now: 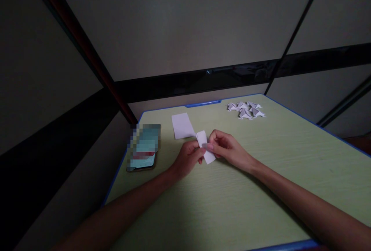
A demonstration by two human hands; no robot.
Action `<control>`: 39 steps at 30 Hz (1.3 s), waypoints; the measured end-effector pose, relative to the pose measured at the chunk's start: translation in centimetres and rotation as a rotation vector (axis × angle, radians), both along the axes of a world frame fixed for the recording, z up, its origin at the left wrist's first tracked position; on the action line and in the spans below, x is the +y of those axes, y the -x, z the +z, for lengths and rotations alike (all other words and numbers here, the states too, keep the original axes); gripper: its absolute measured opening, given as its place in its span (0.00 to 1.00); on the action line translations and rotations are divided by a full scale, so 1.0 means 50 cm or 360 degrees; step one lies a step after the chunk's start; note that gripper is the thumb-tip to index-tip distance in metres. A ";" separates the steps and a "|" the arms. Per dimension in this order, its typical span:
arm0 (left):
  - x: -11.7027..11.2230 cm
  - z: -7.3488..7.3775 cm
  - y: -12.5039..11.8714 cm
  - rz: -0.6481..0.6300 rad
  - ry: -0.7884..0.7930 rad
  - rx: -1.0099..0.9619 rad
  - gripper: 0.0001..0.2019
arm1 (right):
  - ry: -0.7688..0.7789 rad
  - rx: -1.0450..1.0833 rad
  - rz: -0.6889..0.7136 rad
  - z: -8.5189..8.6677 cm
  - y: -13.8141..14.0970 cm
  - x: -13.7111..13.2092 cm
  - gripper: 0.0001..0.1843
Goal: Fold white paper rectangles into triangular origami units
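Observation:
A narrow folded piece of white paper (210, 158) is held up over the middle of the table, tilted a little. On its left side my left hand (187, 158) pinches it between thumb and fingers. My right hand (227, 146) grips the same paper from the right, its thumb lying across the front near the other thumb. The curled fingers of both hands are partly hidden behind the paper. Just beyond my left hand, flat white paper (182, 125) lies on the table.
Several small folded white paper figures (245, 113) stand grouped at the back right of the pale green, blue-edged table (278, 146). A phone (145, 146) with a lit, blurred-out screen lies at the left edge. Dark-striped panels (185, 31) rise behind the table.

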State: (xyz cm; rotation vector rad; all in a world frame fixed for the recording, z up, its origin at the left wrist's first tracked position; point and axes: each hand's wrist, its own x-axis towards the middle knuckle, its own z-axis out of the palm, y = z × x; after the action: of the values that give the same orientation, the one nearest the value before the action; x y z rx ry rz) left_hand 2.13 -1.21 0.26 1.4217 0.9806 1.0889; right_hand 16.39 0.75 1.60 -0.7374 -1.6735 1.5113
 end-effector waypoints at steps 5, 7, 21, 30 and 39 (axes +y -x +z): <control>-0.005 0.002 0.001 -0.0262 0.0034 0.0027 0.08 | 0.0082 -0.0105 0.0219 -0.005 0.002 0.000 0.18; -0.006 0.003 0.003 -0.0294 0.0058 0.0053 0.07 | 0.0074 -0.0101 0.0238 -0.008 0.000 0.003 0.19; -0.003 0.005 0.003 -0.0328 0.0187 0.0160 0.13 | 0.0253 0.0044 0.0369 -0.009 -0.005 0.007 0.17; -0.002 0.004 0.008 -0.0388 0.0178 0.0011 0.11 | 0.0240 0.0108 0.0377 -0.013 -0.010 0.007 0.15; 0.006 -0.006 0.006 -0.0101 0.0054 -0.0119 0.06 | 0.0158 0.0173 0.0006 -0.026 -0.011 0.024 0.05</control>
State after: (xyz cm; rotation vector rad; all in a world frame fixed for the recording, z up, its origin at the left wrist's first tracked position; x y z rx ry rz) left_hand 1.85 -0.92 -0.02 1.3660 0.8906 1.0664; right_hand 16.92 1.93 0.30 -0.6917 -1.5291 1.6173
